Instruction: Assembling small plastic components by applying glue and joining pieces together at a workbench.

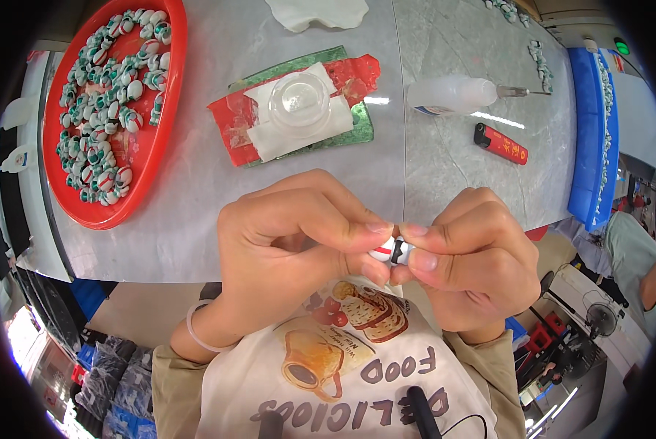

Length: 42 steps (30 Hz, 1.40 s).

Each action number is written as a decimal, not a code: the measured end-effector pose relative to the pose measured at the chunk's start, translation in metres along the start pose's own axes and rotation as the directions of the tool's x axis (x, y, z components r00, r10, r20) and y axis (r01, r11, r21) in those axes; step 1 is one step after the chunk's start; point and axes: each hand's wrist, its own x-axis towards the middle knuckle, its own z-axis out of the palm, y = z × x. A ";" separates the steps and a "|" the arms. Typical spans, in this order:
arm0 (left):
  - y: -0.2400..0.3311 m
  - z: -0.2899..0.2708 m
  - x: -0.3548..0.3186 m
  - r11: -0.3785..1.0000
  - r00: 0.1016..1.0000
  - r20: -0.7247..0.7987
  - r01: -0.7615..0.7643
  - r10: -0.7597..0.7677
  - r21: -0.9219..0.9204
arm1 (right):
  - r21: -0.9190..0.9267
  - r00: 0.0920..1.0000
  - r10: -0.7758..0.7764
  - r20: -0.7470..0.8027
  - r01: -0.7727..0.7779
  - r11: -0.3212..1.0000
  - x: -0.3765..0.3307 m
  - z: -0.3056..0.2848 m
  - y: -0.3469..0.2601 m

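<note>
Between the fingertips of both hands, just in front of the apron, is a tiny white toy figure [382, 252] with a red stripe and a black band. My left hand [284, 227] pinches its striped, rounded end between thumb and forefinger. From the other side, my right hand [481, 256] pinches the part beyond the black band. Fingertips cover much of the piece, so I cannot tell whether it is one part or two pressed together. Beyond my hands, a small clear round dish [299, 102] rests on folded white paper [269, 143] over red and green sheets [364, 124].
To the left, a red oval tray [176, 102] holds many small white-and-green figures. A squeeze bottle with a needle tip [456, 95] lies at the right, near a red lighter [501, 144]. Past them stands a blue bin [584, 139]. A white cloth [317, 13] lies at the far edge.
</note>
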 end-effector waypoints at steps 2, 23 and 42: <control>0.000 -0.001 -0.001 1.000 1.000 -0.004 0.004 -0.004 0.011 | 0.014 1.000 -0.007 -0.005 0.007 1.000 0.000 0.001 0.001; 0.007 0.005 -0.002 0.995 0.996 0.042 0.080 -0.083 0.063 | -0.090 0.999 -0.037 0.001 0.037 0.995 0.001 -0.001 0.002; 0.102 -0.058 0.005 0.016 0.932 -0.147 0.150 0.330 0.989 | -0.004 0.998 0.038 -0.058 -0.038 0.999 -0.013 -0.010 0.004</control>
